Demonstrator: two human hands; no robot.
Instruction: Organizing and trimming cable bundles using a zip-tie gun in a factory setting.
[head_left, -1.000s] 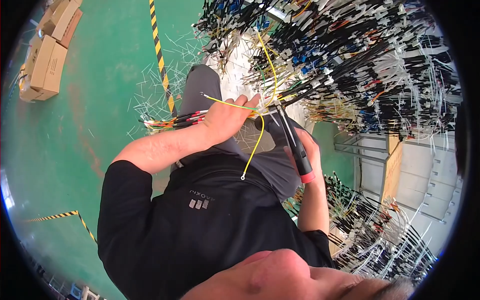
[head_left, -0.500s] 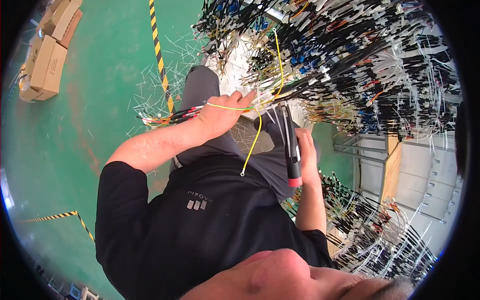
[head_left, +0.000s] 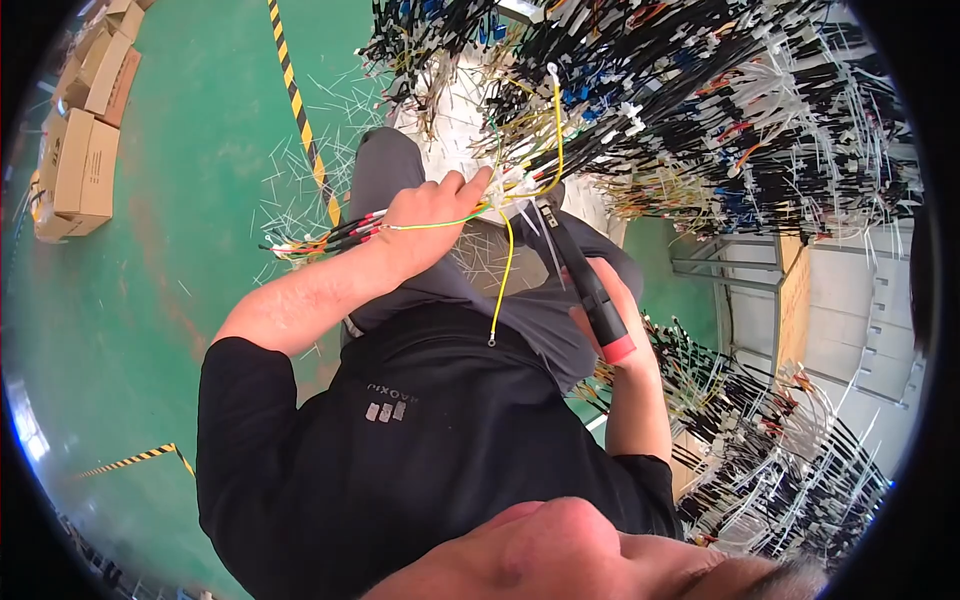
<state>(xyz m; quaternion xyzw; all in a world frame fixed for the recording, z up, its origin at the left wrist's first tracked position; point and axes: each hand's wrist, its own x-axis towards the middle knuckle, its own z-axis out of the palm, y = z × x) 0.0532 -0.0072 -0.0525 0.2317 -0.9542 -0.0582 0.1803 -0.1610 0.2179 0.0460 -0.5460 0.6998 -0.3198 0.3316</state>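
My left hand (head_left: 425, 220) is wrapped round a wire harness (head_left: 340, 238) of black, red and orange wires, whose loose ends stick out to the left. A yellow-green wire (head_left: 509, 270) with a ring terminal hangs from the bundle toward my shirt; another yellow wire (head_left: 558, 125) rises from it. White cable ties (head_left: 515, 185) cluster on the bundle beside my fingertips. My right hand (head_left: 622, 288) grips a black cable tie gun (head_left: 585, 275) with a red rear end. The gun's nose is at the ties; whether it touches one, I cannot tell. The gun partly hides my right fingers.
A dense heap of black harnesses (head_left: 720, 120) fills the far right, with more harnesses (head_left: 760, 460) at the near right. Cut tie tails (head_left: 325, 150) litter the green floor. Cardboard boxes (head_left: 85, 165) stand far left, beyond black-and-yellow floor tape (head_left: 295, 100). A metal frame (head_left: 730, 265) stands at right.
The cable tie gun has tilted, its red end swinging to the right and its nose slightly left. My right hand has turned with it. My left hand still holds the harness, shifted slightly left.
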